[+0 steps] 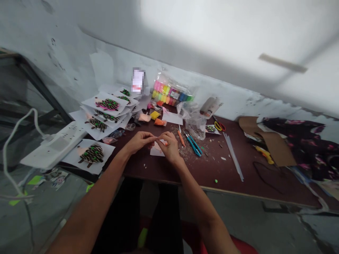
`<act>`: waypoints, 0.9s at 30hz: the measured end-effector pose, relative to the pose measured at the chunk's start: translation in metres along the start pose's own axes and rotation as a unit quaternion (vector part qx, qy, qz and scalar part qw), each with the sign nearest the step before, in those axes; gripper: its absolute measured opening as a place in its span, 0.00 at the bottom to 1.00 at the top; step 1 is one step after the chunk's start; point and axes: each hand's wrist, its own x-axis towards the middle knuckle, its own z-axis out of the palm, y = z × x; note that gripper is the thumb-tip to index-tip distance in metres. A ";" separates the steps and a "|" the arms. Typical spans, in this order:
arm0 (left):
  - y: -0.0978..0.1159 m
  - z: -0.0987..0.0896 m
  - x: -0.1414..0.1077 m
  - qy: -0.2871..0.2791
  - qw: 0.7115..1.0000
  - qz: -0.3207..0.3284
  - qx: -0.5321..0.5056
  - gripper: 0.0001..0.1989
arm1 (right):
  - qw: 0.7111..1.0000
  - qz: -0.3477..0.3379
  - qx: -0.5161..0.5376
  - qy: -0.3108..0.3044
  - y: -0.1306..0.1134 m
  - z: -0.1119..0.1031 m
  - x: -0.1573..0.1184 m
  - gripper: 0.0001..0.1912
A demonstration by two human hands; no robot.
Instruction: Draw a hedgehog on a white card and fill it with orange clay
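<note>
- Head view: right hand (pixel 169 146) has its grip pinched shut on a tiny orange clay bit (pixel 166 143), just above a white paper scrap (pixel 156 151) on the surface (pixel 225 176)
- Left hand (pixel 140 141) curls in, fingertips touching the right's (can't tell if it's on the clay too)
- Clay looks light and soft, so a gentle fingertip pinch seems best
- Blue-handled snips (pixel 194 145) lie nearby

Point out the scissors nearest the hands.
The teal-handled metal scissors, lying among brown crumbs right of the right hand; the red-and-yellow-handled scissors lie farther back, beyond them.
</note>
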 end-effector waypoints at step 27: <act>-0.035 -0.004 0.019 0.135 0.881 0.073 0.448 0.09 | 0.969 -0.017 -0.219 -0.115 -0.006 0.011 -0.026 0.15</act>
